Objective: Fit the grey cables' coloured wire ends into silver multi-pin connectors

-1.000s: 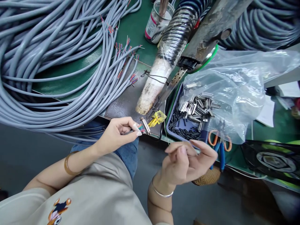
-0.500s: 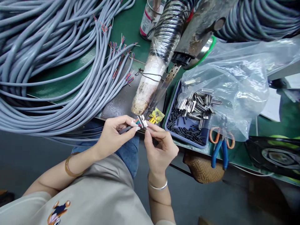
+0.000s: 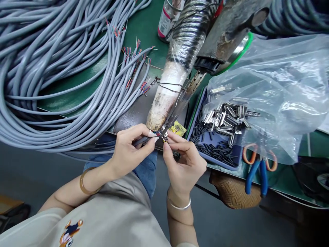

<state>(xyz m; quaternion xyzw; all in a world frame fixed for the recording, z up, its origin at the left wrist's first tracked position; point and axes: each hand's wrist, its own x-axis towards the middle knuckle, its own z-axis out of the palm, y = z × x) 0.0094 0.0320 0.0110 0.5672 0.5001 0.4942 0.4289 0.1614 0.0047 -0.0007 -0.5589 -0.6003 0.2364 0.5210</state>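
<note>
My left hand (image 3: pixel 133 145) pinches the end of a grey cable (image 3: pixel 141 140), whose thin coloured wires reach a metal multi-pin connector (image 3: pixel 165 134). The fingertips of my right hand (image 3: pixel 184 159) are closed on the connector's other side and hide part of it. A fixed soldering iron (image 3: pixel 183 103) slants down from above, its dark end overlapping the connector and wires; whether it touches them I cannot tell. Just behind my right fingers lies a yellow sponge (image 3: pixel 179 128).
Many grey cables (image 3: pixel 97 113) with stripped ends cover the left side. A white-ended extraction hose (image 3: pixel 164 92) hangs over the work. Right of it, a blue tray (image 3: pixel 218 162) holds black tubes and metal connectors (image 3: pixel 227 120), near a plastic bag (image 3: pixel 290 92) and blue-handled pliers (image 3: pixel 257 176).
The view has shifted, so the bench appears farther right. Both hands have brought the connector and wires in under the soldering iron's end, which now overlaps them.
</note>
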